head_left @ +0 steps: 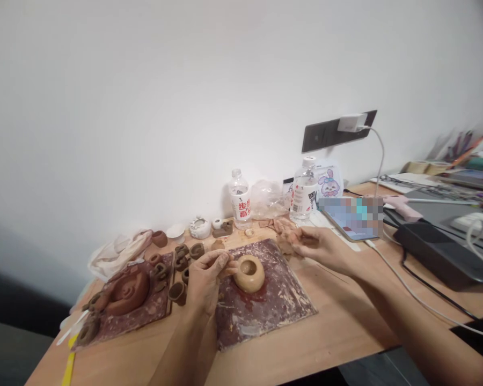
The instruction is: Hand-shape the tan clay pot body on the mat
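A small round tan clay pot (254, 284) with a wide round opening sits on a dark red, clay-smeared board (265, 321); a wet reddish patch shows beside it. My left hand (209, 271) is at the pot's left side, thumb and fingers pinched together. Its fingertips are close to the rim, and whether they touch it I cannot tell. Over the board's far right corner, my right hand (316, 245) is closed with thumb and fingertips together, beside flat clay scraps (279, 225). What either hand pinches is too small to make out.
Left of the board stand several small brown clay pieces (177, 292) and a second board with a large reddish-brown clay form (131, 289). Two plastic bottles (240, 201) stand by the wall. On the right lie a phone (350, 220), white cable (402, 284) and black box (443, 257).
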Tool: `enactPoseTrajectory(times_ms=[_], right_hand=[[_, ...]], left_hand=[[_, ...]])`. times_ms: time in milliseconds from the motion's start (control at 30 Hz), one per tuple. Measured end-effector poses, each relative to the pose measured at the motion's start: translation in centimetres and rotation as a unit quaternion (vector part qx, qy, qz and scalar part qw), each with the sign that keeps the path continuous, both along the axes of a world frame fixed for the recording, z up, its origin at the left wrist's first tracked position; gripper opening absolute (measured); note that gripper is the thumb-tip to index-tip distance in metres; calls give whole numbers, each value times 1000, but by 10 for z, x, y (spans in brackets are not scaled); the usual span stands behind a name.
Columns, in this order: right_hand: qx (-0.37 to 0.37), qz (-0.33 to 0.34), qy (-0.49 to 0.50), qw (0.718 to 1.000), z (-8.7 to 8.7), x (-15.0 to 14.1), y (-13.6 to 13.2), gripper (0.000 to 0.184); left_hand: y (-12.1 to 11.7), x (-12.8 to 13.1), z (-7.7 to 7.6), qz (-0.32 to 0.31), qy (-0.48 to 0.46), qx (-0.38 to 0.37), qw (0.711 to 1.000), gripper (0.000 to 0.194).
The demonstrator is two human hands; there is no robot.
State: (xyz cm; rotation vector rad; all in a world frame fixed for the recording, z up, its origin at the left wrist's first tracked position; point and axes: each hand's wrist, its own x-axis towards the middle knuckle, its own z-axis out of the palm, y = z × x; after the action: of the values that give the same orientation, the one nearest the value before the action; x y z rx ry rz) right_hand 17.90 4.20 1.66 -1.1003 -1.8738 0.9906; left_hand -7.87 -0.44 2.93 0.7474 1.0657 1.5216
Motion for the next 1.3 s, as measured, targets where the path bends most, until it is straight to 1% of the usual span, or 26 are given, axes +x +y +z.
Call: enactPoseTrajectory(times_ms=[33, 67, 100, 167, 200, 267, 433, 533, 633, 733, 833, 900, 1000, 1100, 1233, 1300], right_hand=[[-42, 16, 106, 993, 6, -12, 3, 16], [-88, 30, 195, 976, 11, -24, 5, 22], [-126, 40, 261, 956, 14, -36, 6, 27], [-180, 65, 350, 917, 15, -57, 8, 32], [-195, 72, 377, 903, 14, -65, 8, 32], [-209, 81, 407, 885, 11, -77, 7, 32], [-219, 81, 427, 874, 4, -84, 2, 32], [-223, 59, 441, 867, -1, -83, 0, 34], [-217, 36, 440, 871, -6, -82, 1, 36], [-190, 45, 429, 882, -9, -82, 0, 32], [-151, 60, 402, 901, -9, -83, -3, 30], [-122, 45, 378, 917, -8, -83, -6, 31], [-61, 8, 347, 936, -7, -82, -8, 27], [5, -8, 305, 952, -9, -81, -9, 22], [89, 20, 240, 966, -15, -79, -10, 15], [138, 38, 202, 969, -16, -79, -11, 20]], left_hand=[[0, 0, -1, -3, -1, -5, 1000, 41], [-1, 0, -1, -6, -1, -8, 1000, 41], [-1, 0, -2, -10, -2, -11, 1000, 41], [-2, -1, -3, -18, -4, -12, 1000, 41], [-2, -1, -3, -21, -4, -13, 1000, 41], [-2, -1, -3, -23, 2, -16, 1000, 40], [-4, 3, -1, -34, 31, -21, 999, 41], [-6, 5, -1, -46, 37, -11, 998, 42], [-7, 6, -1, -57, 32, -12, 998, 43], [-7, 6, -2, -60, 19, -25, 998, 46], [-6, 5, -3, -69, 16, -33, 997, 49], [-6, 5, -3, -84, 12, -33, 996, 50], [-6, 5, -3, -105, 6, -38, 994, 51], [-6, 5, -1, -117, 8, -51, 992, 52], [-8, 5, 2, -123, 25, -55, 990, 55], [-8, 5, 2, -126, 37, -52, 990, 57]])
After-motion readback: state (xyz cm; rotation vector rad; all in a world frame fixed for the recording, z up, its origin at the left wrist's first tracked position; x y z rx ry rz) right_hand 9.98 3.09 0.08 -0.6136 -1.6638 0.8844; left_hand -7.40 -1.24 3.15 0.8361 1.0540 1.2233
